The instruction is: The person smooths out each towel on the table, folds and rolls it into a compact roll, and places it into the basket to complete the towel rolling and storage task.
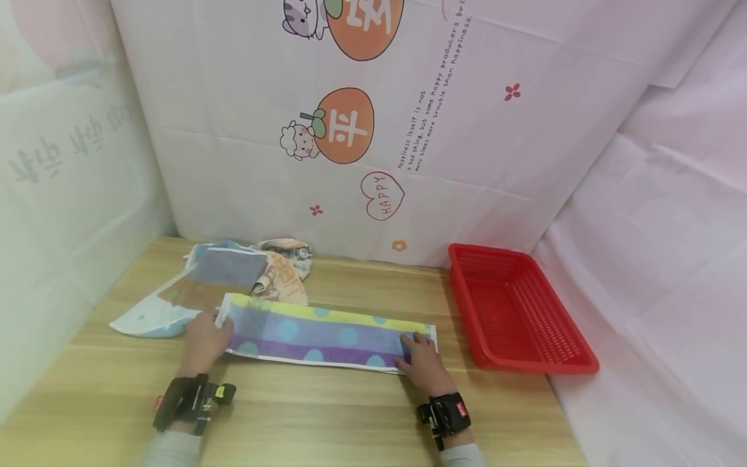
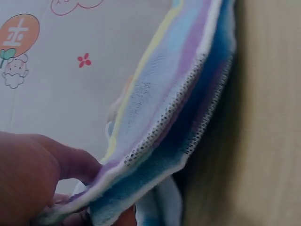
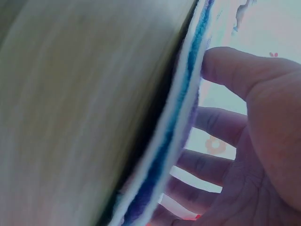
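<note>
A towel (image 1: 327,334) with yellow, lilac and purple stripes and blue dots lies folded into a long strip on the wooden table. My left hand (image 1: 205,340) pinches its left end; in the left wrist view the thumb (image 2: 80,165) is on top of the towel's edge (image 2: 164,113) and fingertips show underneath. On the right end rests my right hand (image 1: 425,363), its fingers spread. The right wrist view shows those fingers (image 3: 211,125) fairly straight against the towel, whose white-bordered layers (image 3: 174,122) show blue between them.
Other cloths (image 1: 227,269) lie loosely heaped at the back left of the table (image 1: 315,421), close behind the towel. A red plastic basket (image 1: 475,324) stands at the right. Printed white sheets (image 1: 251,175) hang behind and along both sides.
</note>
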A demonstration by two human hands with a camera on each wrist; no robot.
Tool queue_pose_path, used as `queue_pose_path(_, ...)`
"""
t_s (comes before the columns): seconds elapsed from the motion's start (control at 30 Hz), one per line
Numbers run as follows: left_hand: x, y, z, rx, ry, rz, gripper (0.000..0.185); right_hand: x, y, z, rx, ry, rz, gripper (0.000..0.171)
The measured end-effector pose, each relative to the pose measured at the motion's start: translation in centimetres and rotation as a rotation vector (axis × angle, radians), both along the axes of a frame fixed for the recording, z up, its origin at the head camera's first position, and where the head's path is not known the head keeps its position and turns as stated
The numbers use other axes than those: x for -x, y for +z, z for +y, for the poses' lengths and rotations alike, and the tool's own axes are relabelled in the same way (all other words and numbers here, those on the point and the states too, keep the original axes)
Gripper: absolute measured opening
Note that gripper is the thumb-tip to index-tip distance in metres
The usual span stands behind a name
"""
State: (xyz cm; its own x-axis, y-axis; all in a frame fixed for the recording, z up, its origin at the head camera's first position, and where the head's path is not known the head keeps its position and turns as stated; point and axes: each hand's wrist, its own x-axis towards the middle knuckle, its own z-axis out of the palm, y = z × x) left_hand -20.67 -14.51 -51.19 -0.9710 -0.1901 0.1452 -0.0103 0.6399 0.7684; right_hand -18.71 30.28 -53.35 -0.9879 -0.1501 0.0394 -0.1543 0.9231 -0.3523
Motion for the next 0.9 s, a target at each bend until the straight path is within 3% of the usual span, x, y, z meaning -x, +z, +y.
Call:
queue_pose_path(0.1,-0.3,1.4,0.0,-0.033,0.041,0.043,0.022,0.0,0.0,-0.8,-0.008,0.016,0.005,0.057)
queue_pose_path(0.27,-0.1,4.0,1.0,-0.081,0.085,0.224,0.014,-0.1,0.1,-1.9,0.0,0.06,0.005,0.058)
queue_pose_path(0.37,0.1,5.6,1.8,-0.093,0.097,0.293,0.016,-0.1,0.4,-2.4,0.017,0.097,-0.012,0.058)
queue_pose_path(0.47,0.2,7.3,3.1,-0.127,0.091,0.299,0.02,0.3,0.9,-2.4,0.054,0.18,-0.025,0.052)
queue_pose_path(0.6,-0.1,9.5,5.5,-0.196,0.019,0.247,0.027,1.4,2.4,-2.2,0.173,0.291,-0.042,0.039)
queue_pose_path(0.73,-0.1,10.5,8.4,-0.243,-0.055,0.236,0.027,2.0,5.3,-3.2,0.256,0.317,-0.023,0.036)
queue_pose_path(0.9,0.1,9.3,13.1,-0.251,-0.136,0.292,0.03,2.2,8.0,-5.2,0.271,0.312,0.069,0.031)
